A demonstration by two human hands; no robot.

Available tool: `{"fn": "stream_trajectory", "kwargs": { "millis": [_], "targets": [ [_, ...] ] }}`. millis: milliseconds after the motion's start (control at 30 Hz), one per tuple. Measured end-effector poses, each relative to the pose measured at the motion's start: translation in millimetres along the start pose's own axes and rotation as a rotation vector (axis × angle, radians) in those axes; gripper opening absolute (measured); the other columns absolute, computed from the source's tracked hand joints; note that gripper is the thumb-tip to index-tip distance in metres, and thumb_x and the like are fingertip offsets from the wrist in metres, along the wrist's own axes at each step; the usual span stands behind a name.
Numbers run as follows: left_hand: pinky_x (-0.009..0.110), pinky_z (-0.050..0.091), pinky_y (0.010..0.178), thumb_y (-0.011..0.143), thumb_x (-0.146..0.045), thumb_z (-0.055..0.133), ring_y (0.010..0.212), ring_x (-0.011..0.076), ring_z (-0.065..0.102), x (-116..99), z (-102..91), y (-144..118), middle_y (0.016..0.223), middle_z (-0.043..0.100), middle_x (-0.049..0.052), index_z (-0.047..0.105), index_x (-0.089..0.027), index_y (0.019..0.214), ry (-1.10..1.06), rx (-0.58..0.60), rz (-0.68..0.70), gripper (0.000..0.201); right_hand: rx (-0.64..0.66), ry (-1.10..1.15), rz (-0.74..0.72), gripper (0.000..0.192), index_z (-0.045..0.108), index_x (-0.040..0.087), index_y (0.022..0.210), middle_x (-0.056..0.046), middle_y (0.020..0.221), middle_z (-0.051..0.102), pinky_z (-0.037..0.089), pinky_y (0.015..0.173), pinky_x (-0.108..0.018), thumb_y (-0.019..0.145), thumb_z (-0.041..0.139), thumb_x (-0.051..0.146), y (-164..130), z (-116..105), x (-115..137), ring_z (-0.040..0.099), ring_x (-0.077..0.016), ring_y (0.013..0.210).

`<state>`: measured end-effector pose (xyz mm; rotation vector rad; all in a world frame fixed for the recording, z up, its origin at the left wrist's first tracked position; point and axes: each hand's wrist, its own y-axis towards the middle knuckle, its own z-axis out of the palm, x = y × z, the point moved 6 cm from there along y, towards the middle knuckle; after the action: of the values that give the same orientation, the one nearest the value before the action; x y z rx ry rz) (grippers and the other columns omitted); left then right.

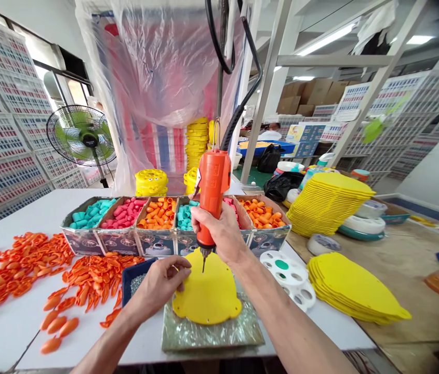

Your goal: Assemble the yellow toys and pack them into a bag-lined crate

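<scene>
Lying at far left: heaped curved orange plastic pieces [98,275] on the white tabletop [9,335]. Next, dark-blue tray [126,284] of small metallic bits, then left hand [160,283], fingers curled at the left edge of a flat yellow plastic plate [209,298]; can't tell if pinching. Plate sits centre on a plastic-wrapped pad [219,338]. Right hand [227,231] clamps an upright red-orange electric screwdriver [214,179], bit over plate. Far right, stacked yellow plates [354,283].

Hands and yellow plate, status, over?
Right hand gripping orange power screwdriver, bit over yellow plate. Left hand by plate's left edge, contact unclear. Blue tray partly behind left hand.
</scene>
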<state>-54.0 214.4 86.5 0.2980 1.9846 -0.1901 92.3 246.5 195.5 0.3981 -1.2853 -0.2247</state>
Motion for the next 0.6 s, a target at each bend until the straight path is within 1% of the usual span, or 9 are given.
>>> {"fn": "stream_trajectory", "kwargs": {
  "millis": [67,167,300,433,467,533,600],
  "targets": [
    [0.027,0.049,0.057,0.085,-0.041,0.063,0.054,0.0163,0.063,4,-1.0,2,0.058,0.065,-0.002,0.066,-0.016,0.092,-0.084,0.002,-0.021,0.026,-0.006,-0.002,-0.003,0.027,0.059,0.02,0.081,0.006,0.059,0.057,0.044,0.051,-0.025,0.078,0.076,0.041,2,-3,0,0.051,-0.0099,0.05],
    [0.028,0.053,0.06,0.083,-0.042,0.068,0.057,0.0165,0.066,7,-2.7,3,0.062,0.071,0.0,0.064,-0.016,0.093,-0.216,-0.015,-0.02,0.028,-0.009,0.001,-0.005,0.026,0.06,0.02,0.082,0.006,0.059,0.057,0.044,0.051,-0.025,0.079,0.076,0.041,3,-5,-2,0.051,-0.0099,0.05],
    [0.03,0.057,0.07,0.079,-0.042,0.077,0.069,0.0191,0.073,12,-4.4,4,0.071,0.077,0.003,0.066,-0.015,0.098,-0.359,-0.036,-0.018,0.034,-0.025,-0.005,-0.004,0.025,0.062,0.02,0.08,0.005,0.059,0.059,0.044,0.051,-0.025,0.079,0.076,0.04,5,-7,-3,0.051,-0.01,0.049],
    [0.035,0.061,0.081,0.073,-0.046,0.083,0.08,0.0233,0.077,17,-6.9,3,0.079,0.08,0.005,0.072,-0.015,0.101,-0.431,-0.066,-0.048,0.043,-0.039,-0.004,-0.009,0.026,0.06,0.02,0.076,0.005,0.058,0.058,0.044,0.051,-0.025,0.078,0.076,0.041,4,-7,-2,0.05,-0.0098,0.049],
    [0.036,0.061,0.084,0.072,-0.046,0.084,0.083,0.0243,0.078,17,-7.5,3,0.083,0.081,0.007,0.074,-0.015,0.099,-0.435,-0.074,-0.056,0.043,-0.043,-0.003,-0.008,0.027,0.06,0.02,0.075,0.005,0.057,0.058,0.044,0.051,-0.026,0.077,0.076,0.041,4,-7,-1,0.049,-0.0098,0.049],
    [0.038,0.061,0.089,0.069,-0.048,0.086,0.092,0.0264,0.077,17,-8.4,2,0.103,0.081,0.011,0.078,-0.015,0.094,-0.44,-0.083,-0.062,0.041,-0.048,0.004,-0.002,0.028,0.059,0.02,0.074,0.005,0.057,0.057,0.044,0.051,-0.026,0.076,0.076,0.042,3,-7,-2,0.05,-0.01,0.049],
    [0.039,0.062,0.089,0.067,-0.049,0.087,0.098,0.0283,0.076,16,-9.2,2,0.124,0.076,0.014,0.08,-0.016,0.087,-0.447,-0.092,-0.06,0.04,-0.048,0.006,0.006,0.029,0.058,0.02,0.073,0.004,0.057,0.058,0.045,0.052,-0.026,0.076,0.077,0.042,3,-8,-3,0.05,-0.0103,0.05]
  ]
}}
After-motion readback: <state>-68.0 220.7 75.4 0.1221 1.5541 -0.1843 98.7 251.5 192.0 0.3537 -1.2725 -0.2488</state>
